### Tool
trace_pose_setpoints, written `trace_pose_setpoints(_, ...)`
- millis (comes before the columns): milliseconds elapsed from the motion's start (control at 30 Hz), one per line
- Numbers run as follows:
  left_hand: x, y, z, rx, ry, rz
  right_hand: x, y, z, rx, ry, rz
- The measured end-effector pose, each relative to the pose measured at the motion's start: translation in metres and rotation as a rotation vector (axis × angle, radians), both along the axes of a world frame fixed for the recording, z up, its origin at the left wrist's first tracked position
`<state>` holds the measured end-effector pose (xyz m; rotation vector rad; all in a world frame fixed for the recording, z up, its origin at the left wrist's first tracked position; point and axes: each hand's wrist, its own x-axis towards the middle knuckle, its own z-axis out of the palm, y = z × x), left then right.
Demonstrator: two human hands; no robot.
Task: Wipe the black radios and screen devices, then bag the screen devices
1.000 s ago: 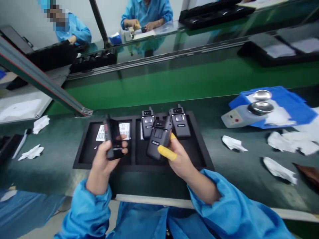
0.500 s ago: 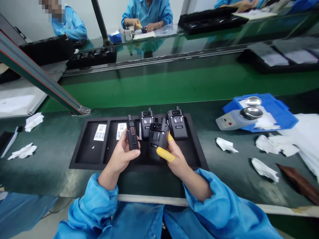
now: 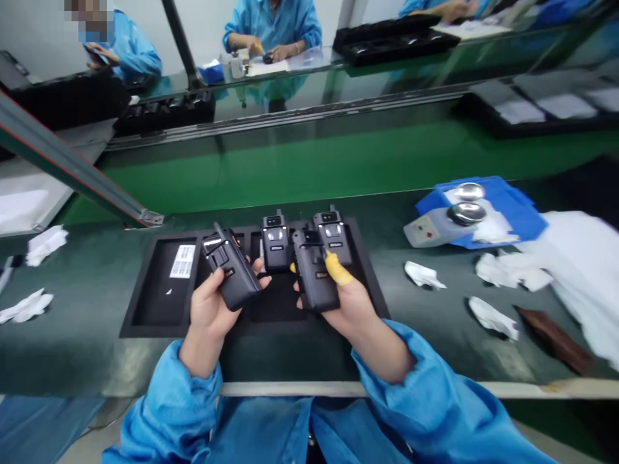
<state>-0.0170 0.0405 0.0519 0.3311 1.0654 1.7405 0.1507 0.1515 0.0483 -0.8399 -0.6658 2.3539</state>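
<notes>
My left hand (image 3: 213, 306) is wrapped round a black two-way radio (image 3: 235, 274), tilted with its top to the upper left. A second black radio (image 3: 315, 274) is in my right hand (image 3: 351, 299), which wears yellow finger cots and has a thumb near the radio's upper part. Both radios are above a black compartmented tray (image 3: 130, 322). Two more radios stand in the tray behind them: one radio (image 3: 275, 248) between my hands, another radio (image 3: 337, 238) partly hidden by the right-hand one. A white label sheet (image 3: 182, 261) lies in the left compartment.
To the right, a blue bin (image 3: 520, 212) holds tissues, with a white bottle (image 3: 428, 230) leaning on it. Crumpled tissues (image 3: 493, 317) and a brown cloth (image 3: 554, 338) lie nearby. A metal post (image 3: 97, 177) slants at left. Co-workers sit beyond the green ledge (image 3: 271, 167).
My left hand has turned its radio from edge-on to showing its broad face and moved it left. My right thumb has shifted up along its radio. The camera view has shifted slightly.
</notes>
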Motion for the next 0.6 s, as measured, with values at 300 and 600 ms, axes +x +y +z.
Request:
trace_pose_setpoints(300,0.01,-0.005,0.003,0.053,0.203,-0.265,-0.009,0.002,0.007,-0.227,-0.063,-0.003)
trace_pose_setpoints(600,0.011,0.001,-0.013,0.033,0.332,-0.131,-0.013,0.001,0.01,-0.253,-0.175,-0.009)
